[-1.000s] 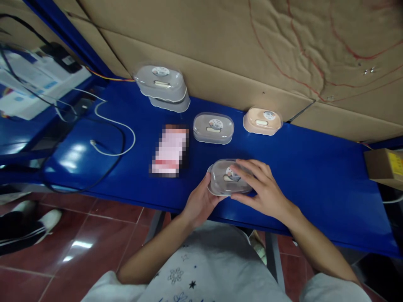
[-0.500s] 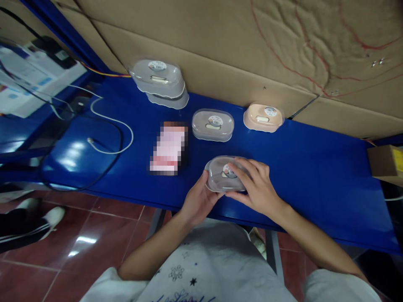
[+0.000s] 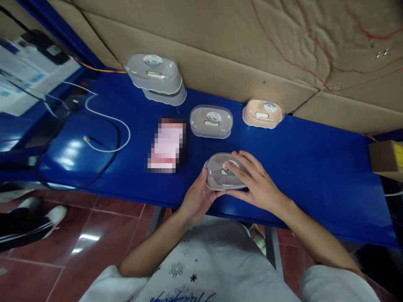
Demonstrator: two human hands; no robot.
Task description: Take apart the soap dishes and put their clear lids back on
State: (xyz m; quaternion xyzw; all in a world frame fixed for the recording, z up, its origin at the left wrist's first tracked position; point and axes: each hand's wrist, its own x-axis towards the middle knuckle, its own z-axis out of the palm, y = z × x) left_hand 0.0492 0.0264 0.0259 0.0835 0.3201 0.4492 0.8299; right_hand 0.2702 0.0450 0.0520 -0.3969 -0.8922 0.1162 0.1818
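Note:
Between my two hands is a small oval plastic box (image 3: 216,178) with a clear lid and a round label. My left hand (image 3: 199,197) grips its left end, thumb on the side and fingers underneath. Over the top and right side lies my right hand (image 3: 260,184), its fingers partly covering the label. A similar grey box (image 3: 201,126) sits just beyond on the blue table (image 3: 308,176). Farther right, by the cardboard, is a peach-coloured box (image 3: 256,121).
At the back left stand stacked clear-lidded boxes (image 3: 170,82). A pixelated flat item (image 3: 166,144) lies left of my hands. White and black cables (image 3: 127,130) curl at the left. Cardboard panels (image 3: 195,50) line the back; a carton (image 3: 382,157) is at the right edge. Someone's shoe (image 3: 56,214) shows lower left.
The view has shifted slightly. Both hands keep hold of the box, and the right fingers have moved a little on the lid. The other boxes stay in place.

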